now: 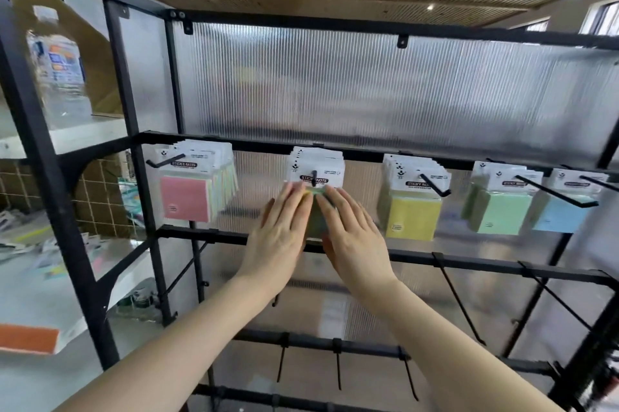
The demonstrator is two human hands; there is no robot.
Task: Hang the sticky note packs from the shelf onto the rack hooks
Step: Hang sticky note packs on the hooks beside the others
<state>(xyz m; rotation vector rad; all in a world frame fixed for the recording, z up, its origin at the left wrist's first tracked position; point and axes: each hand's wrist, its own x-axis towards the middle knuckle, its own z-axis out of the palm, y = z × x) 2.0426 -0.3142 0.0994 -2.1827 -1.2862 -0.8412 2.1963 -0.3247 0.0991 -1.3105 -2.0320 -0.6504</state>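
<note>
A black rack carries several hooks along its upper bar (368, 154). Sticky note packs hang on them: a pink-fronted bunch (187, 197) at the left, a green-fronted bunch (316, 170) in the middle, then yellow (410, 214), light green (499, 212) and blue (557, 214) ones to the right. My left hand (279, 237) and my right hand (351, 237) lie flat with straight fingers against the front of the middle bunch, side by side, covering most of its lower half. The middle hook's tip (314, 177) pokes out above my fingertips.
Lower bars of the rack carry several bare black hooks (459, 301). To the left stands a white shelf (43, 304) with scattered packs and an orange box (28, 339); a plastic bottle (57, 66) stands on the shelf above. Ribbed translucent panels back the rack.
</note>
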